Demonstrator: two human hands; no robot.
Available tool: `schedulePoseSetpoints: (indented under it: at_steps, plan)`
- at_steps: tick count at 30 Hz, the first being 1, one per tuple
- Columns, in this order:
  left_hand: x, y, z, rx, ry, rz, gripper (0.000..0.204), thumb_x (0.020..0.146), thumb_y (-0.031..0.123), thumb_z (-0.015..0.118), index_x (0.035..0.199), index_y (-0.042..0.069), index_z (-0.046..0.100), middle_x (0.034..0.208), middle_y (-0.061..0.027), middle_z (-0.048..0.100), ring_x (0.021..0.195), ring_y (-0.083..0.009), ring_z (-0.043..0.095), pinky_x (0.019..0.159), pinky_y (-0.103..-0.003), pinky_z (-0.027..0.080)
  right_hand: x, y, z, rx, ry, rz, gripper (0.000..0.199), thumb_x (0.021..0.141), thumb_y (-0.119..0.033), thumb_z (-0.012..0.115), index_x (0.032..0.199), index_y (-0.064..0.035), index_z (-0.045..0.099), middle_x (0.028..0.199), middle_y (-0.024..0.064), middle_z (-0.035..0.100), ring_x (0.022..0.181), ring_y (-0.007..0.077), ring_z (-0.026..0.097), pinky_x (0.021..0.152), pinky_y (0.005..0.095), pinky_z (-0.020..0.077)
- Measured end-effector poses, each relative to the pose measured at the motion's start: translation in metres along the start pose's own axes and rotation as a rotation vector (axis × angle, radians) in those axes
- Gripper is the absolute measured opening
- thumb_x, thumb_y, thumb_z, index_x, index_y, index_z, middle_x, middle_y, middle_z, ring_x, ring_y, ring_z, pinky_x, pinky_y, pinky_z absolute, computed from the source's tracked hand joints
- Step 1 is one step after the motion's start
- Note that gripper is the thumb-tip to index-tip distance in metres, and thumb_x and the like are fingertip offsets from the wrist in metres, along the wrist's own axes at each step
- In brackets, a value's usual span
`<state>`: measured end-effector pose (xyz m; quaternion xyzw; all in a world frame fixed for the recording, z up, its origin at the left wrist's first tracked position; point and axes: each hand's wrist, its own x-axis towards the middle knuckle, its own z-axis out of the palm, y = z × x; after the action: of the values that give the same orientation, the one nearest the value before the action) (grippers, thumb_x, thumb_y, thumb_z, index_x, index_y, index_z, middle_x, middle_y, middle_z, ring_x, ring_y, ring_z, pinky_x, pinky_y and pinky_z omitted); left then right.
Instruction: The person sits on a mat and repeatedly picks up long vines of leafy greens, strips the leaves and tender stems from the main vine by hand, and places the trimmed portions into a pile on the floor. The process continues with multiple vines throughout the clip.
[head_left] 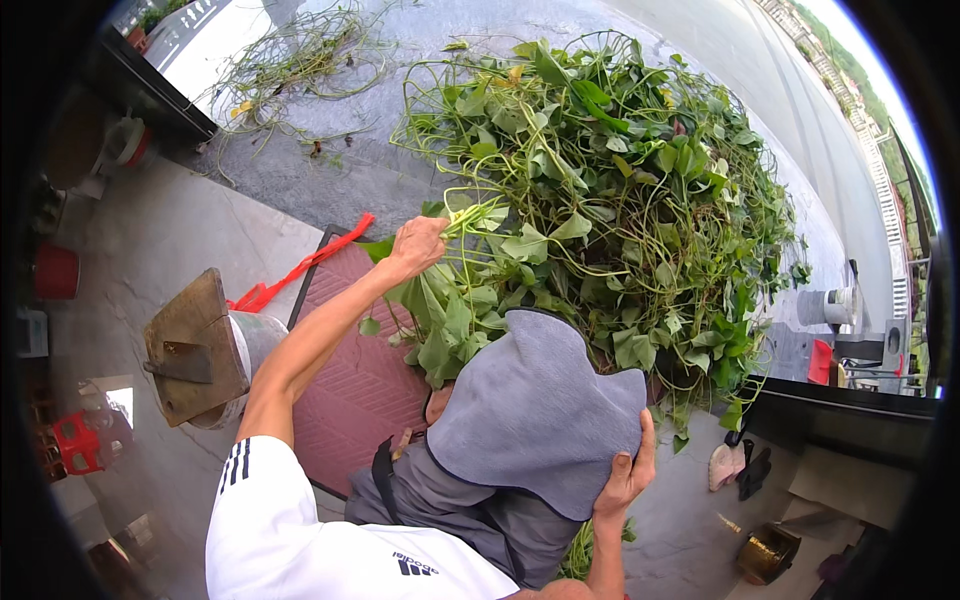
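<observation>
White shirt (330, 540) lies nearest my camera, at the lower left of the frame. Near the centre I see a bunch of leafy stems (474, 216), the left hand (420, 245) folded tightly round it. I judge it light and limp, its leaves easily torn, so I'd hold the gathered stems. The right hand (622, 485) meets the right edge of a soft-looking grey cloth (540, 400) over the lap; I cannot tell whether it pinches or merely touches. Beyond, a tangled vine heap (620, 200) fills the upper right, thin loose strands (300, 75) the upper left.
</observation>
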<state>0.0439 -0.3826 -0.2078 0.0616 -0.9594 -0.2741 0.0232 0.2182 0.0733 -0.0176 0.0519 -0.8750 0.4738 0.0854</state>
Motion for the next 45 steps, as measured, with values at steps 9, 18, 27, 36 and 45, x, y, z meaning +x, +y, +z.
schedulePoseSetpoints:
  at_steps: [9, 18, 27, 36, 45]
  plan:
    - [-0.08, 0.026, -0.018, -0.05, 0.008, 0.105, 0.031, 0.086, 0.004, 0.058, 0.115, 0.005, 0.068, 0.092, -0.0182, 0.068, 0.093, -0.0394, 0.067, 0.083, -0.051, 0.053, 0.001, 0.008, -0.006, 0.011, 0.032, 0.058, 0.084, 0.104, -0.059, 0.054, 0.148, 0.0126, 0.049, 0.146, 0.0239, 0.058, 0.131, 0.0307, 0.058, 0.113, 0.0416, 0.041]
    - [-0.057, -0.159, 0.034, 0.136, 0.074, 0.118, 0.043, 0.085, 0.0, 0.056, 0.126, 0.006, 0.066, 0.099, -0.0125, 0.067, 0.099, -0.0347, 0.064, 0.089, -0.047, 0.053, 0.006, 0.017, -0.019, -0.019, 0.02, 0.132, 0.088, 0.103, -0.064, 0.05, 0.148, 0.0121, 0.048, 0.147, 0.0246, 0.057, 0.132, 0.0322, 0.058, 0.114, 0.0426, 0.0406]
    - [-0.023, -0.18, 0.033, 0.11, -0.434, 0.045, 0.044, 0.093, 0.027, 0.068, 0.129, 0.003, 0.067, 0.105, -0.0248, 0.072, 0.108, -0.0437, 0.066, 0.09, -0.047, 0.054, 0.02, 0.021, -0.011, -0.066, 0.03, 0.155, 0.085, 0.103, -0.065, 0.047, 0.145, 0.0091, 0.053, 0.146, 0.0308, 0.056, 0.132, 0.0446, 0.057, 0.113, 0.0513, 0.0417]
    - [0.091, -0.188, -0.022, -0.221, 0.041, -0.391, 0.048, 0.101, 0.044, 0.064, 0.122, 0.002, 0.075, 0.11, -0.0122, 0.079, 0.104, -0.025, 0.073, 0.092, -0.039, 0.054, 0.04, 0.031, 0.003, -0.06, 0.016, 0.151, 0.084, 0.103, -0.064, 0.047, 0.145, 0.0086, 0.053, 0.147, 0.0309, 0.055, 0.133, 0.0449, 0.057, 0.114, 0.0514, 0.0415]
    - [0.272, -0.221, 0.008, -0.151, 0.326, -0.319, 0.077, 0.089, 0.039, 0.077, 0.151, 0.002, 0.05, 0.128, -0.0247, 0.071, 0.107, -0.0351, 0.073, 0.096, -0.042, 0.056, 0.075, 0.04, 0.029, -0.08, 0.002, 0.182, 0.083, 0.103, -0.063, 0.048, 0.146, 0.0082, 0.053, 0.147, 0.031, 0.055, 0.133, 0.0453, 0.057, 0.114, 0.0514, 0.0413]
